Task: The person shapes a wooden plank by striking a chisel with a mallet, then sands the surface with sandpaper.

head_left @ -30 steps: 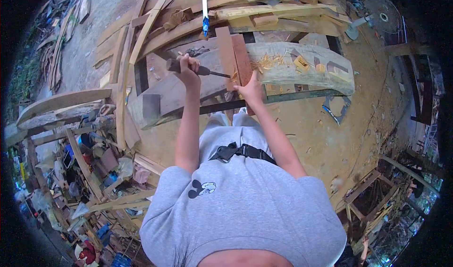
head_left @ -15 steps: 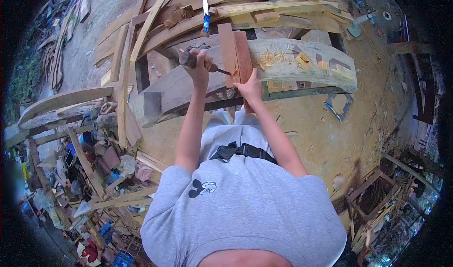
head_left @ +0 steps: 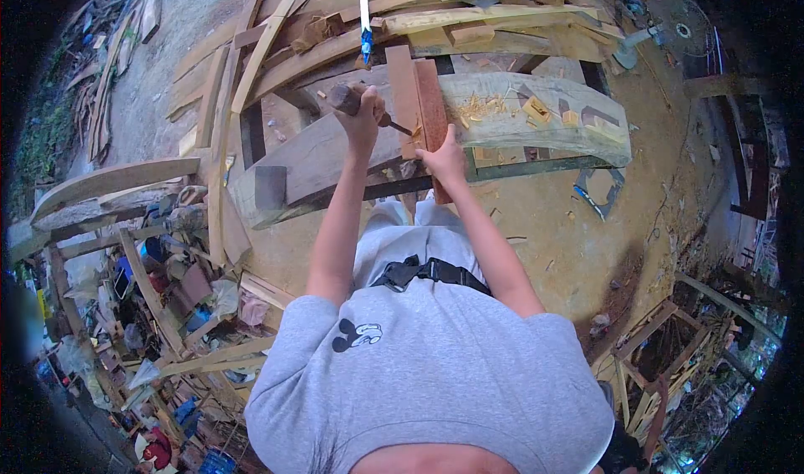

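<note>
My left hand (head_left: 362, 121) is wrapped round the handle of a chisel (head_left: 346, 99), whose dark shaft slants down to the right. The chisel's tip meets the face of a brown board (head_left: 403, 80), near a small pale chip. Beside that board lies a redder wooden piece (head_left: 433, 101). My right hand (head_left: 445, 160) grips the near end of the redder piece, with its thumb reaching left across to the brown board. Both pieces lie across a thick curved beam (head_left: 331, 151). My right fingers are partly hidden under the wood.
Wood shavings (head_left: 481, 107) and small offcuts (head_left: 536, 110) lie on the beam to the right. Long planks (head_left: 335, 51) are stacked behind it. A blue-handled brush-like tool (head_left: 366, 45) lies among them. A fan (head_left: 680, 28) stands at the far right, and mixed clutter (head_left: 193, 281) fills the left.
The butt of the chisel's handle has moved slightly right and up with my left hand, while its tip stays at the brown board. My right hand keeps about the same place.
</note>
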Demonstrator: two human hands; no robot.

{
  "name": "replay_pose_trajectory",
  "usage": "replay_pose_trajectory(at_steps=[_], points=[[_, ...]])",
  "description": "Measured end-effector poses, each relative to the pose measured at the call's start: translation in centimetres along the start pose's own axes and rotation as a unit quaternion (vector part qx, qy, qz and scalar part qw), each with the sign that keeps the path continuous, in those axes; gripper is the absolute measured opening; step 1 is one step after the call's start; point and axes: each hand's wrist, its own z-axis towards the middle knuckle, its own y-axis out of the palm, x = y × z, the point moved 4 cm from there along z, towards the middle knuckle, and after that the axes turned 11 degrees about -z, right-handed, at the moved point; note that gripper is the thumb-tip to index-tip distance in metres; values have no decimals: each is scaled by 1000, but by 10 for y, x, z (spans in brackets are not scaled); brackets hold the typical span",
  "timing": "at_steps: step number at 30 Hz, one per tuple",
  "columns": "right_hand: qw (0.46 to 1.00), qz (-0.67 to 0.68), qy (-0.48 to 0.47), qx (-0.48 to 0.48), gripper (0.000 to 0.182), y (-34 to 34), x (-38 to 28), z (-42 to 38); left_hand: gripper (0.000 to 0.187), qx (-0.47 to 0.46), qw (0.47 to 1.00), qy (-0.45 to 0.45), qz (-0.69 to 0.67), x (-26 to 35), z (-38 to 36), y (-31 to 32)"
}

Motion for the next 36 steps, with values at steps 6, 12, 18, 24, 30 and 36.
replay_pose_trajectory(at_steps=[6,12,18,24,30,36], points=[[985,-51,-162,36,55,-125,-23,23,20,26,998,26,51,3,-1,-1],[776,337,-397,357,56,-268,-128,-7,20,60,996,15,60,-5,-8,4],[762,-313,-530,201,59,-215,-139,-31,18,60,980,176,70,8,-10,10],[804,90,-491,322,46,-252,-161,-21,15,43,976,92,190,-21,-8,-15],[779,-290,-520,197,61,-191,-142,-18,19,50,989,114,85,1,-10,-1],[825,201,-439,295,56,-255,-168,-25,19,55,998,16,31,-2,-12,-7]])
